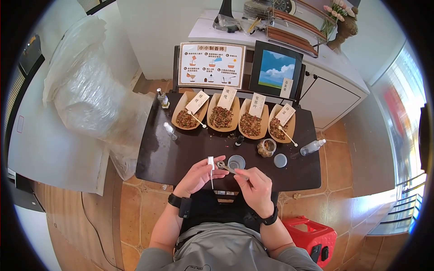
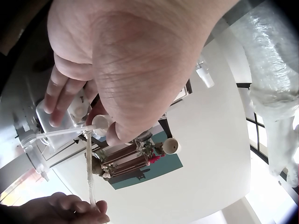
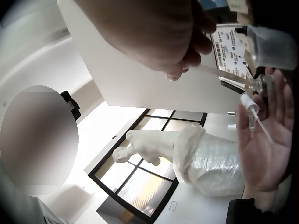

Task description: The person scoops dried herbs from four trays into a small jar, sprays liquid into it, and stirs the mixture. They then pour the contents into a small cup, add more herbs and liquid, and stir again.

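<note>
My left hand (image 1: 193,179) pinches a white spray pump (image 1: 211,163) with its thin dip tube hanging down; in the right wrist view the pump (image 3: 249,101) stands out from the palm. A small clear glass bottle (image 3: 263,85) is held between fingers of that same hand. My right hand (image 1: 256,189) grips a thin translucent pipette-like tube (image 2: 90,172) by one end. Its other end reaches to the mouth of the small bottle. Just behind the hands stands a clear plastic cup (image 1: 236,161) on the dark table (image 1: 181,153).
Four paper trays of dried plant bits, one a rose-labelled tray (image 1: 222,118), line the table's back. A glass jar (image 1: 266,147), a round lid (image 1: 280,160), a black-capped vial (image 1: 238,141) and spray bottles, including one (image 1: 313,147) at right, stand around. A red stool (image 1: 312,239) is on the floor.
</note>
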The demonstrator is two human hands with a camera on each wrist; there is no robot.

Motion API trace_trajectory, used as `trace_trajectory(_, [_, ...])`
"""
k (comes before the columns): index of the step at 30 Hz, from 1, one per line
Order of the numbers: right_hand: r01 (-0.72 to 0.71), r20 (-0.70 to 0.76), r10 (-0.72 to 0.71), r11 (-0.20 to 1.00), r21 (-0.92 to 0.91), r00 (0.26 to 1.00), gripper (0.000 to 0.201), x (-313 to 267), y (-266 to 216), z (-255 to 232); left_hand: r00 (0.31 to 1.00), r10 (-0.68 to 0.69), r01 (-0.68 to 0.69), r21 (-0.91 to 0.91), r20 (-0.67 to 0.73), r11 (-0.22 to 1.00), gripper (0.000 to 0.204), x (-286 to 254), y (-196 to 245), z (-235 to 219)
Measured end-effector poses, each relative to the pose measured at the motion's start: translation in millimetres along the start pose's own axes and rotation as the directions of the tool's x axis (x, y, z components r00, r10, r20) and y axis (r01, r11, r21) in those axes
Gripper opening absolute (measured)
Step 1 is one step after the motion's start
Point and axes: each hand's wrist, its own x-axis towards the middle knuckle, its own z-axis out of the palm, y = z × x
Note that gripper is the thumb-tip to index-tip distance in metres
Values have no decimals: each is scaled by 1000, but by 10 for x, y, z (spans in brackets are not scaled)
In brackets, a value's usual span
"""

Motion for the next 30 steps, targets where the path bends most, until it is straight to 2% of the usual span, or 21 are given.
trace_trajectory(2, [120,-15,-120,993,-20,993,13,-16,70,17,1000,0,0,4,1,1000,24,0,5,11])
trace_trajectory(6, [132,-9,-132,991,-8,991,13,-28,96,20,1000,11,-12,12,22,1000,24,0,-3,-11])
trace_trajectory(8, [41,-19,-40,999,16,999,12,-32,61,-8,1000,10,-11,6,16,1000,24,5,-6,-7])
trace_trajectory(9, [41,-19,-41,999,18,999,12,-33,39,-29,1000,9,-9,-3,10,1000,24,3,-8,-8])
trace_trajectory(10, [30,-73,-30,1000,7,997,12,-36,18,-59,1000,9,-9,-3,9,1000,24,1,-9,-13])
trace_trajectory(12, [18,-128,-18,1000,-5,992,11,-44,30,-112,1000,12,-13,26,18,1000,44,4,-18,-20])
trace_trajectory(14, [-16,-258,8,999,-29,966,10,-47,61,-161,1000,12,-13,28,24,1000,43,11,-31,-44])
trace_trajectory(15, [-49,-267,39,998,-32,963,8,-44,61,-176,999,14,-15,31,30,999,43,14,-34,-50])
trace_trajectory(19, [-18,-236,-4,996,-89,972,9,8,137,-140,1000,9,-10,33,29,999,42,12,-19,-37])
trace_trajectory(21, [-95,-156,84,993,-66,984,10,12,126,-99,1000,6,-7,18,22,1000,39,4,-10,-15])
trace_trajectory(25, [-92,-128,84,994,-63,988,10,-28,289,7,999,9,-10,31,42,999,41,5,-17,-30])
trace_trajectory(27, [-86,-110,78,994,-74,991,9,-45,361,39,1000,1,-1,-5,19,1000,28,4,0,-3])
trace_trajectory(30, [-54,-69,46,991,-124,997,9,-63,414,4,1000,-3,2,6,14,1000,33,6,3,1])
